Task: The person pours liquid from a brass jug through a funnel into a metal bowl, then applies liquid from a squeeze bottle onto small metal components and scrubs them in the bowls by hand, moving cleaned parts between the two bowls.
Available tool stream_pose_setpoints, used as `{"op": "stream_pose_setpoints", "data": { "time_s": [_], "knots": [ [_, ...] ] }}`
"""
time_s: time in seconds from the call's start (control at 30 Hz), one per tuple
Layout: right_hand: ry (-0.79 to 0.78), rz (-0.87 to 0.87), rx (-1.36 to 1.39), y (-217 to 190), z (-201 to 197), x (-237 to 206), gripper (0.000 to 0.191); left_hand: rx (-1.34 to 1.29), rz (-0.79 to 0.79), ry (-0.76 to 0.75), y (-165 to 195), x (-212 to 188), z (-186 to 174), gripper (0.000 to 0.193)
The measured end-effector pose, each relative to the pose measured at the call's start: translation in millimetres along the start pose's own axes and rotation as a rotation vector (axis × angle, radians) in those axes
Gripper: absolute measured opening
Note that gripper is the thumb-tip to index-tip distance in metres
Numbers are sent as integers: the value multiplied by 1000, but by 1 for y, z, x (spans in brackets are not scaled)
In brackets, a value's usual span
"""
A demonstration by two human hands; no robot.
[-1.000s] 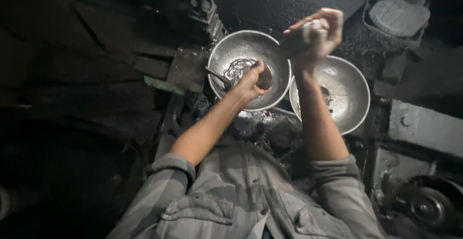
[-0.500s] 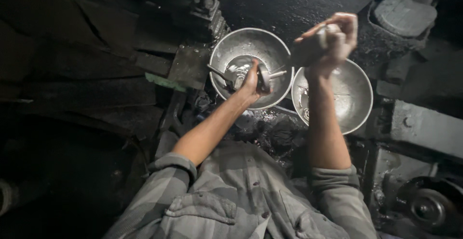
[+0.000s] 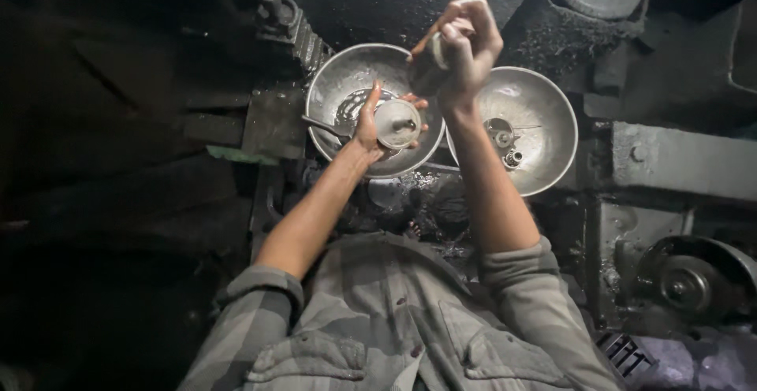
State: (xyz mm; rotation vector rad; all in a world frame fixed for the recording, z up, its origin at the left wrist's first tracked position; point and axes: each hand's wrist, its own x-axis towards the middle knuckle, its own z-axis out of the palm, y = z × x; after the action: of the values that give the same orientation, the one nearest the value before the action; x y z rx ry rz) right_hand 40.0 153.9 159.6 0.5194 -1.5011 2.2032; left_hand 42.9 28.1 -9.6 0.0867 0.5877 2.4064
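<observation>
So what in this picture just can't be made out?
- Object in the right hand, head view: fingers wrap it; only a brownish tip shows.
- Small parts in the right bowl: too small and dim.
- Under the round metal piece in the left hand: the piece hides the bowl's contents.
- Left side: too dark.

I had one head-worn view: it looked steeply down, close over both forearms and the metal bowls (image 3: 524, 127).

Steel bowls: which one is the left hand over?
The left bowl, nearer the dark machine block: the left hand holds a small round metal part above it. The right bowl has only small loose pieces inside.
</observation>
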Motion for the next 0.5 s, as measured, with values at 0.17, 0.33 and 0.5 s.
{"op": "stream_pose_setpoints", "data": {
  "time_s": [0.17, 0.33, 0.5],
  "knots": [
    [-257, -168, -399, 4, 6, -7, 27, -166, 61, 292, 11, 0, 3, 68],
    [-114, 12, -194, -3, 7, -13, 34, 287, -163, -94, 10, -8, -17, 67],
    [-182, 59, -192, -8, -5, -30, 41, 371, -149, 365, 3, -7, -21, 52]
  ]
}}
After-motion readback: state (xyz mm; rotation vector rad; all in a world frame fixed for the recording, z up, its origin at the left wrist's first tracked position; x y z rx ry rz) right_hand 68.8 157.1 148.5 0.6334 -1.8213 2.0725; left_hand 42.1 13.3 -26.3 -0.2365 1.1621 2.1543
